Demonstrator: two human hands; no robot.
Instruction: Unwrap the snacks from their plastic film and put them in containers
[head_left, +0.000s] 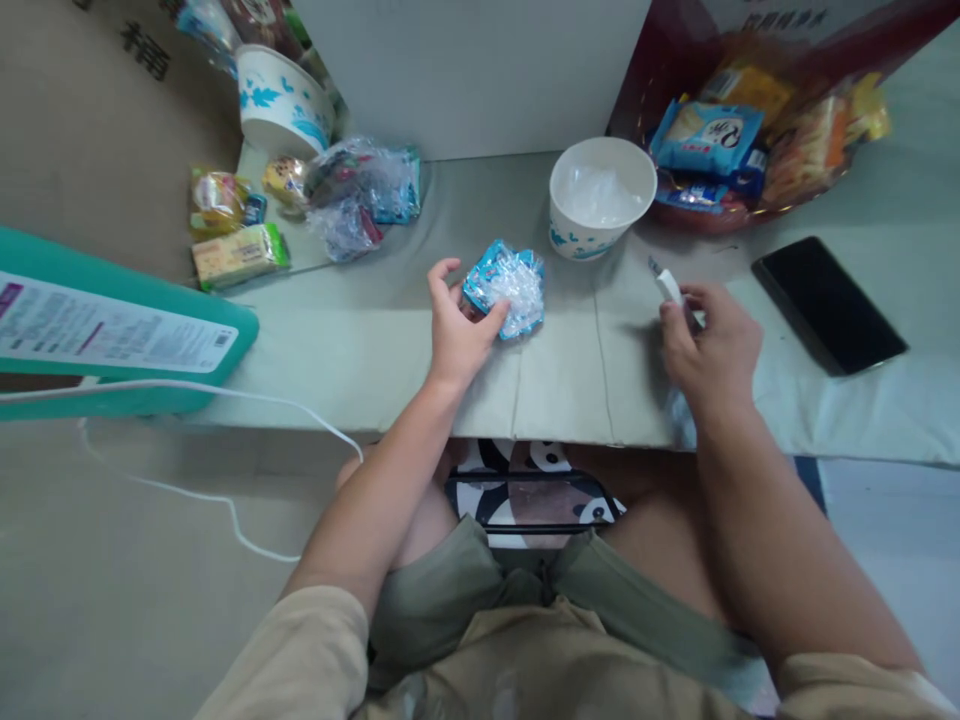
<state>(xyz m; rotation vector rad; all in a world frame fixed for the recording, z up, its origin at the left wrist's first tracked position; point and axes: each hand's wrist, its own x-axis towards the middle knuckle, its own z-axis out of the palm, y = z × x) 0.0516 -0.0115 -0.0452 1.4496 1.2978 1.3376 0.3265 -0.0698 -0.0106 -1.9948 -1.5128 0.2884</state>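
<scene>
Two hands work over the table [375, 345]. The left hand [457, 335] curls its fingers [444, 268] around the edge of a crinkled blue snack wrapper [506, 287], pinning it flat against the surface so it stays put. The right hand [712, 350] pinches a small white cutter [667, 285], tip angled toward the wrapper. Just beyond both sets of fingers stands a paper bowl [600, 200]; a dark phone [829, 303] lies right of the right hand.

black phone [829, 303] — paper bowl [600, 200]
</scene>
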